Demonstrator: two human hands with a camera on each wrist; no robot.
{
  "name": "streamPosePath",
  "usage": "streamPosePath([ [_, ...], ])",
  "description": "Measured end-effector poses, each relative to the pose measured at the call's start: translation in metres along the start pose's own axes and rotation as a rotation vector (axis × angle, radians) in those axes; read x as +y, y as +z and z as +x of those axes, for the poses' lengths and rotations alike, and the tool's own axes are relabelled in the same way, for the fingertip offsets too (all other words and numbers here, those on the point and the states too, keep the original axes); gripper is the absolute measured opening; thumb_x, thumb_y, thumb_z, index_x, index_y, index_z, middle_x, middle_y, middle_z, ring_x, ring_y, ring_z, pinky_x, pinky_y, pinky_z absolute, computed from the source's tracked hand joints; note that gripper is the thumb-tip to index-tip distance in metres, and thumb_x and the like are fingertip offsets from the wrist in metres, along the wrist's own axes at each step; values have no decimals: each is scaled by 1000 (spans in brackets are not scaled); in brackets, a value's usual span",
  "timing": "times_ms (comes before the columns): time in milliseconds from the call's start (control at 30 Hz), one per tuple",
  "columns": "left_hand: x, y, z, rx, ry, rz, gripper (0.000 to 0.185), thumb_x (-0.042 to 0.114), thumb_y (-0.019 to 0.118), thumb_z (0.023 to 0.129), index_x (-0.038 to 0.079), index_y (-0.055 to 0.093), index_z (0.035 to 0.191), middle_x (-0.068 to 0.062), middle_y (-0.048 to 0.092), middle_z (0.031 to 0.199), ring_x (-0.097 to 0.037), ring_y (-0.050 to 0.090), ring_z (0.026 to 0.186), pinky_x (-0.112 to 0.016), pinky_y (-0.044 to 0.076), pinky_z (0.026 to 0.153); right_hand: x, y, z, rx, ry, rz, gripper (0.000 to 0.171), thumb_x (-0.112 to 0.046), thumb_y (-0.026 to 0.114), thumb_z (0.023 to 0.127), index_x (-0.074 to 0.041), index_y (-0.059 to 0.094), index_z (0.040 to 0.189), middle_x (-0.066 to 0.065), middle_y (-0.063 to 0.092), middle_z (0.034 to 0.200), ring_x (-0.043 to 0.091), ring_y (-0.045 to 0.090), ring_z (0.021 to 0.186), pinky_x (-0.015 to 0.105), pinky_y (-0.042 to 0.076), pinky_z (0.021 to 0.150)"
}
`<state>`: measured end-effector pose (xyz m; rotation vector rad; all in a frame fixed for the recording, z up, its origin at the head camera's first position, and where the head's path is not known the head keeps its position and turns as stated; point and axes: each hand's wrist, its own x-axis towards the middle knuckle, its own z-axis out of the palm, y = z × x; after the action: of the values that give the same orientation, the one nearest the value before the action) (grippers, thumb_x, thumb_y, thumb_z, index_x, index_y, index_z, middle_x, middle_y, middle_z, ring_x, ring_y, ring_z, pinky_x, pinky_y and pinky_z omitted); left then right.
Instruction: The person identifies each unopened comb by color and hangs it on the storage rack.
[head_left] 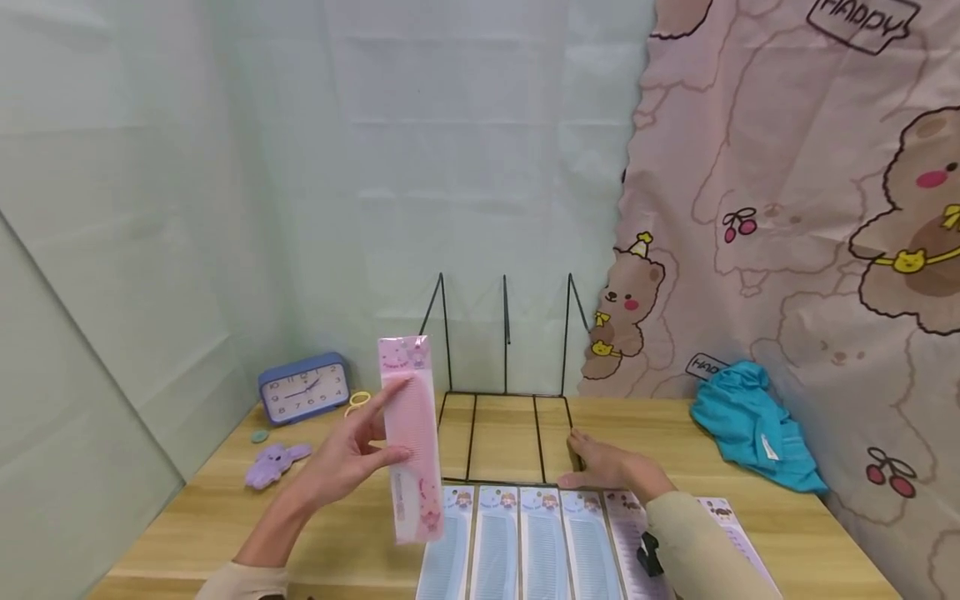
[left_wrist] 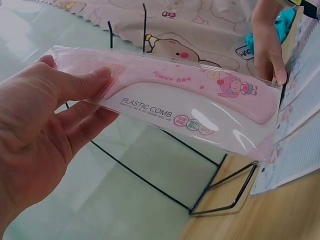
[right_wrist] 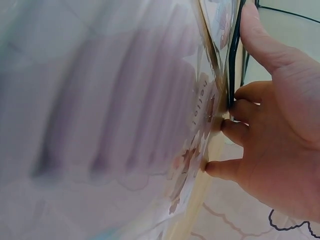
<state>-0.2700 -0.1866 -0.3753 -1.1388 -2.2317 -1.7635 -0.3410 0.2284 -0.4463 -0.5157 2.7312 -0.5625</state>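
- Left hand [head_left: 341,458] fingers pinch a packaged pink comb [head_left: 411,437], raised above the desk [head_left: 787,517], left of the wire rack [head_left: 504,392].
- Right hand [head_left: 607,467] fingers curl against the rack's front corner, holding nothing.

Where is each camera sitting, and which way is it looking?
Head: worn on the head, looking forward and down at the table; shows both forearms, the left hand holding the pink comb, the right hand at the wire rack.
Left wrist: behind the left hand, facing the pink comb it holds.
Right wrist: beside the right hand, close on blurred comb packets.
Shared: head and left wrist both show comb, rack and right hand.
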Motion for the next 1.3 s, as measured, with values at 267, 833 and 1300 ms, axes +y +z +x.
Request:
streamPosePath([
  [267,-5,-1,9,-34,-31,21,88,-2,68,92,20,19,161,-27,60,113,-28,69,95,-43,59,76,3,0,-2,0,10,-9,100,-56,67,88,4,24,156,21,13,164,37,15,150,52,19,118],
  [833,-23,1,39,45,-68,18,88,0,69,92,27,21,161,-21,22,160,-52,56,118,-40,59,79,2,-2,-3,4,26,2,99,-53,69,88,4,25,156,21,16,164,36,17,150,51,21,118],
  [1300,-58,0,88,319,-86,-5,66,-9,56,97,10,35,156,-28,43,149,-45,59,115,-25,54,85,-3,-4,-1,0,12,-19,97,-52,68,90,5,25,155,23,15,163,37,16,150,51,20,118],
])
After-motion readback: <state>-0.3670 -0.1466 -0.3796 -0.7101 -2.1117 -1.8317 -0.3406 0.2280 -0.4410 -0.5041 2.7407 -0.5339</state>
